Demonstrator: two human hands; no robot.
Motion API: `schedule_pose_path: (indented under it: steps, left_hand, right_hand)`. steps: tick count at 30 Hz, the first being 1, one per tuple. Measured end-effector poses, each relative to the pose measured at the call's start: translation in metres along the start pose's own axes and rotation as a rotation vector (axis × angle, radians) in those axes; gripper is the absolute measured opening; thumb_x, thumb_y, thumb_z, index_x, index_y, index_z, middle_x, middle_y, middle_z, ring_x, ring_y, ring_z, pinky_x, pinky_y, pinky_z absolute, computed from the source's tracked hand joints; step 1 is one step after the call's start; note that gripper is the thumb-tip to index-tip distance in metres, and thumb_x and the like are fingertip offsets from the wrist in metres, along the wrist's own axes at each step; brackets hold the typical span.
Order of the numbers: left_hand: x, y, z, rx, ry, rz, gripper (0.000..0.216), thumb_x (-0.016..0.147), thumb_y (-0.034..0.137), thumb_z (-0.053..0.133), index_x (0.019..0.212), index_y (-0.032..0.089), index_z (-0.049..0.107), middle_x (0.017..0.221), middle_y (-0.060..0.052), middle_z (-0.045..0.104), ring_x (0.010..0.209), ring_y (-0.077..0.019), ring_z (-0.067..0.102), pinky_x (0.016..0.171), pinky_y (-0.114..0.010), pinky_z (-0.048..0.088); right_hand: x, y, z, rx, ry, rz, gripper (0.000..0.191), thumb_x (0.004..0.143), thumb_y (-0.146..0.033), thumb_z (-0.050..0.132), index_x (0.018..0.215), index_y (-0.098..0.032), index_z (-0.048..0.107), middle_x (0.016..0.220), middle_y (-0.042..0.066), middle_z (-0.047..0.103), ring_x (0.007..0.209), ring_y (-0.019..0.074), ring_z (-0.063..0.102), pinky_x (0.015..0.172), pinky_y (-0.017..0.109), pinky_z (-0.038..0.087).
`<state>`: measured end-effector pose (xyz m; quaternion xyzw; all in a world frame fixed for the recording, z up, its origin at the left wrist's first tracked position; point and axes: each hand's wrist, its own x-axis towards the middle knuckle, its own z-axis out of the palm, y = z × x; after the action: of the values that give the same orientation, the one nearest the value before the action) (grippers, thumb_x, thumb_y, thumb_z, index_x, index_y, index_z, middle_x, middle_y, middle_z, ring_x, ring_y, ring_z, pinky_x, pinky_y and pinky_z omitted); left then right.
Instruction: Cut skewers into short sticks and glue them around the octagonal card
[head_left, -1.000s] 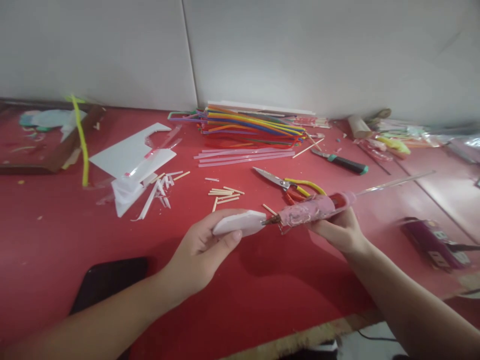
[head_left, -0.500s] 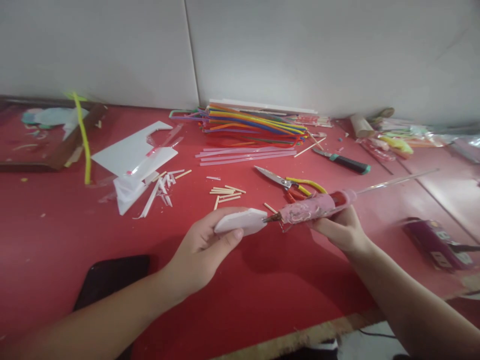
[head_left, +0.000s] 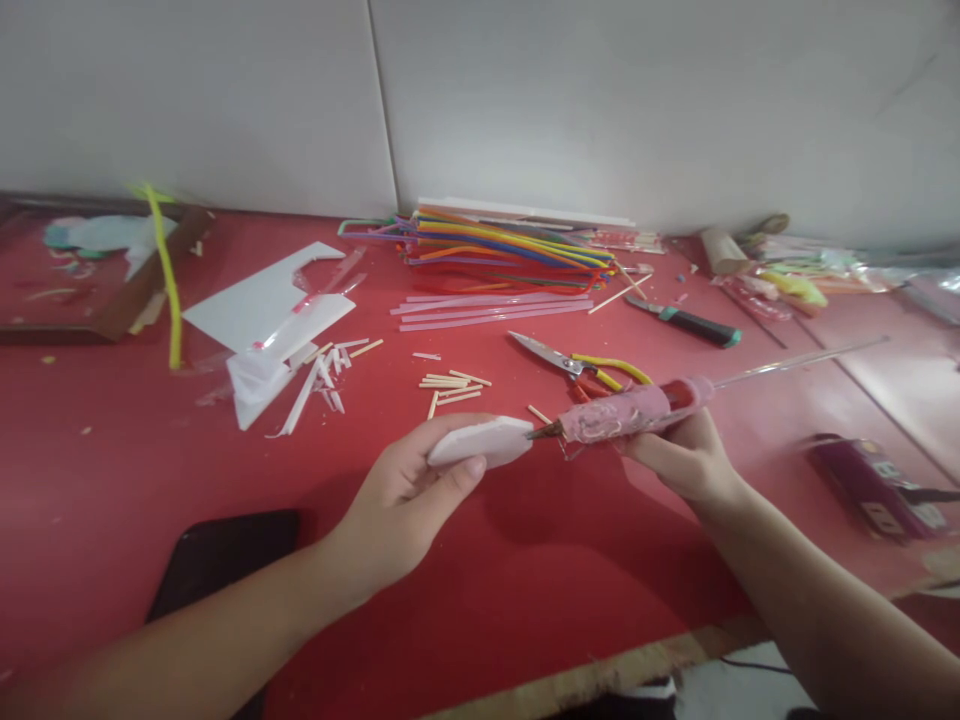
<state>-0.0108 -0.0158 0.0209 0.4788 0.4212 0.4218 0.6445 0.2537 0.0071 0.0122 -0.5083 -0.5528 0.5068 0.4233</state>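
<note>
Head view: the left hand [head_left: 405, 510] grips a white piece [head_left: 480, 442] above the red table [head_left: 525, 600]; the right hand [head_left: 686, 460] grasps a glue gun [head_left: 615, 415], nozzle [head_left: 547, 431] at the piece's edge. Gluing appears under way; any applied bead cannot be discerned. Short sticks [head_left: 448, 382] lie unattached.

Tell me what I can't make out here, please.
All in the head view:
Right fingers: mostly hidden behind the glue gun.
Nozzle: too small to tell whether glue is coming out.
White piece: far side turned away.
Phone: lower part covered by the left forearm.
Scissors: handles partly behind the glue gun.
Tray: cut off by the picture's left edge.
Purple case: lettering too blurred to read.
</note>
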Motion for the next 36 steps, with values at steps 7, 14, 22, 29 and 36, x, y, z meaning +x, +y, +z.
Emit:
schedule_pose_path:
  steps: [7, 14, 22, 29, 36]
  left_hand:
    - [-0.002, -0.001, -0.001, 0.087, 0.032, 0.033, 0.021, 0.087, 0.028, 0.064, 0.107, 0.028, 0.068, 0.109, -0.002, 0.074, 0.101, -0.02, 0.069, 0.089, -0.029, 0.054]
    - [-0.001, -0.004, -0.003, 0.106, 0.02, 0.025, 0.023, 0.089, 0.031, 0.063, 0.112, 0.028, 0.067, 0.112, -0.002, 0.072, 0.107, -0.0208, 0.066, 0.095, -0.03, 0.051]
    - [0.003, -0.006, -0.004, 0.017, 0.045, -0.018, 0.026, 0.086, 0.033, 0.067, 0.111, 0.026, 0.067, 0.11, -0.001, 0.074, 0.104, -0.0197, 0.067, 0.092, -0.029, 0.052]
    - [0.005, -0.013, -0.005, -0.185, 0.012, -0.086, 0.027, 0.085, 0.032, 0.07, 0.111, 0.027, 0.067, 0.112, -0.001, 0.073, 0.108, -0.0207, 0.065, 0.096, -0.032, 0.049]
    - [0.004, -0.013, -0.005, -0.249, 0.006, -0.113, 0.027, 0.082, 0.033, 0.074, 0.108, 0.028, 0.068, 0.112, -0.001, 0.073, 0.109, -0.0211, 0.064, 0.097, -0.034, 0.047]
  right_hand:
    - [-0.001, -0.004, 0.002, -0.05, 0.052, -0.051, 0.013, 0.066, -0.015, 0.071, 0.073, -0.024, 0.063, 0.058, 0.001, 0.057, 0.06, 0.0225, 0.058, 0.05, 0.033, 0.044]
    - [0.001, -0.004, -0.002, -0.115, 0.114, -0.119, 0.011, 0.064, -0.012, 0.067, 0.064, -0.022, 0.062, 0.057, -0.002, 0.053, 0.051, 0.0133, 0.047, 0.046, 0.027, 0.036]
    - [0.008, 0.003, -0.019, -0.05, 0.225, -0.134, 0.006, 0.064, -0.014, 0.068, 0.065, -0.02, 0.066, 0.061, -0.003, 0.058, 0.06, 0.0139, 0.053, 0.053, 0.024, 0.042]
    - [0.004, 0.004, -0.008, -0.111, 0.158, -0.151, 0.011, 0.067, -0.016, 0.07, 0.077, -0.02, 0.07, 0.064, -0.002, 0.063, 0.059, 0.0161, 0.058, 0.053, 0.026, 0.047]
    - [0.0, 0.006, -0.001, -0.138, 0.178, -0.217, 0.017, 0.072, -0.012, 0.068, 0.085, -0.022, 0.071, 0.073, -0.001, 0.069, 0.066, 0.0184, 0.065, 0.056, 0.028, 0.051]
